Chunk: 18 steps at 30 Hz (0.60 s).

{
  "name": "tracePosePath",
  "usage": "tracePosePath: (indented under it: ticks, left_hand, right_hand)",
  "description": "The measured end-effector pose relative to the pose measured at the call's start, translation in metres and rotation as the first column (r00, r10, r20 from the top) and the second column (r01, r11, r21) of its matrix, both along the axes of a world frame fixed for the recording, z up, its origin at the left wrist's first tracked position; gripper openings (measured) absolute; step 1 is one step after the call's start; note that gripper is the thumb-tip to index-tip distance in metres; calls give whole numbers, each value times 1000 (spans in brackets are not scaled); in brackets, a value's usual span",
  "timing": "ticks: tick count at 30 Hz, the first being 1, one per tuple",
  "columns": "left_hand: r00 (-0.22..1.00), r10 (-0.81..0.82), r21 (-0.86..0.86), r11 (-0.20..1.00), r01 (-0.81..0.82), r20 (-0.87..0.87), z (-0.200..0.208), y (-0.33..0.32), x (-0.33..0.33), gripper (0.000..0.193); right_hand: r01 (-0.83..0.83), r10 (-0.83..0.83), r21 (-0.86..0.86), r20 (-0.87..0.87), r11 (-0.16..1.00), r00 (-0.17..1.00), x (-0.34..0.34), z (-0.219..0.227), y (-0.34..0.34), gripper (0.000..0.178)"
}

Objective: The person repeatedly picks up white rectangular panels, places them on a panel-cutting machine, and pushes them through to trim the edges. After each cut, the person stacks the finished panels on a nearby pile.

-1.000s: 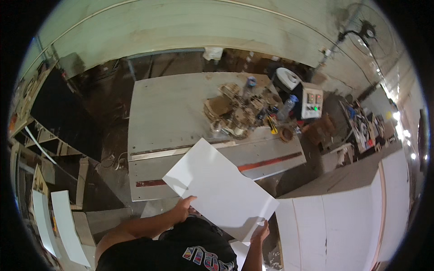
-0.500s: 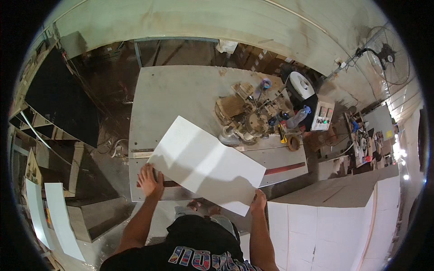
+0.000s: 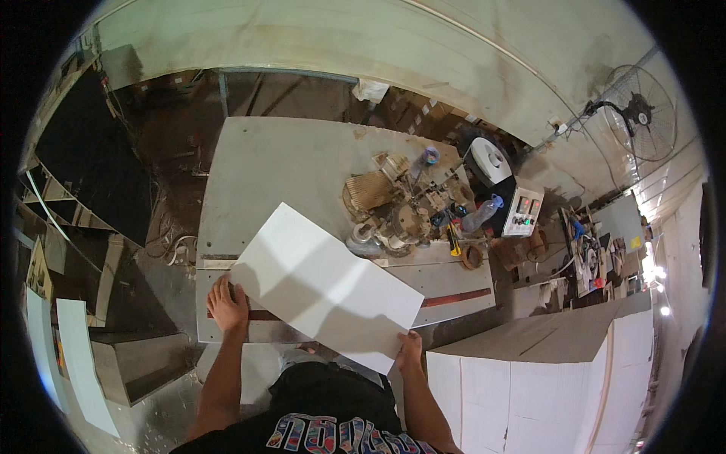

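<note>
A white rectangular board (image 3: 302,272) lies slanted across the near part of the grey worktable (image 3: 265,166), its right end reaching past the front edge. A small step shows in its far edge, beside a dusty machine (image 3: 401,219) with a ribbed motor housing. At the board's left corner, my left hand (image 3: 228,304) is closed, thumb against the edge; its fingertips are partly hidden. My right hand (image 3: 409,350) grips the right end near the nearest corner, fingers out of sight beneath. Shadows fall over the board's face.
Around the machine sit a plastic bottle (image 3: 482,213), a yellow cutter (image 3: 454,240), a tape roll (image 3: 471,257) and a control box (image 3: 523,208). A large white-panelled box (image 3: 522,401) stands close at right. White strips (image 3: 83,363) lean at left; a fan (image 3: 641,112) hangs at right.
The whole view has shifted, so table, machine and board appear further left. Both hands keep their places at the board's ends, and the board's slant is nearly the same.
</note>
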State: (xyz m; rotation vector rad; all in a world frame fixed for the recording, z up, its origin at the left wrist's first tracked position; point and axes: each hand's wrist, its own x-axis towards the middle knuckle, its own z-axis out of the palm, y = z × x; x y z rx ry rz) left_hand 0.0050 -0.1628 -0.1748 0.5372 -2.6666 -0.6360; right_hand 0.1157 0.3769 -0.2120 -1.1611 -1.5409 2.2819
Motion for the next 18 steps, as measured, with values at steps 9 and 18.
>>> tracePosePath:
  ticks: [9, 18]
  left_hand:
    - [957, 242, 36, 967, -250, 160, -27, 35, -25, 72]
    - [928, 369, -96, 927, -362, 58, -34, 170, 26, 89]
  right_hand:
    - [-348, 354, -61, 148, 935, 924, 47, 2, -12, 35]
    - [-359, 292, 122, 372, 925, 881, 62, 30, 102, 44]
